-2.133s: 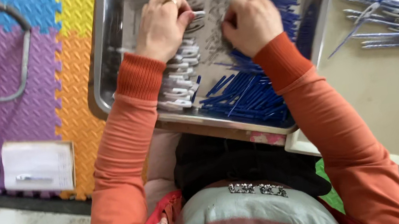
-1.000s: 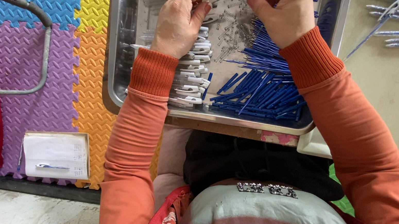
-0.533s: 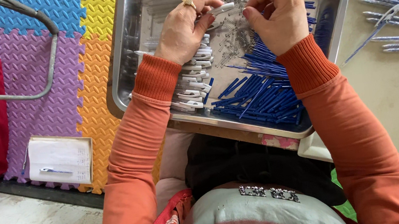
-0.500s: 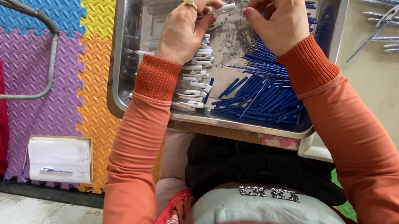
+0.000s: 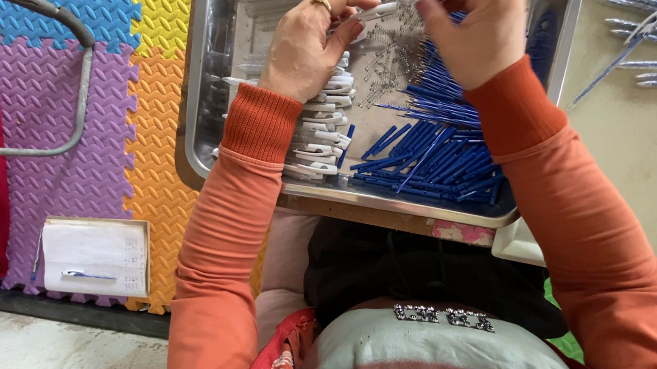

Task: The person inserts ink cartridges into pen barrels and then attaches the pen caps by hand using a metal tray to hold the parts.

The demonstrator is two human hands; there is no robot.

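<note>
Both hands (image 5: 400,24) above metal tray (image 5: 200,125), left pinching white pen part (image 5: 374,12).

Soft, even daylight fills the scene; it is bright, with no hard shadows. The steel tray (image 5: 201,99) shows pale glare along its left wall and rim, and its floor reflects light in dull patches. Faint shade lies under the left hand (image 5: 307,42) and right hand (image 5: 469,15). Focus is fairly sharp at centre; the small springs (image 5: 391,47) blur together. Straight edges bow slightly toward the corners.
</note>
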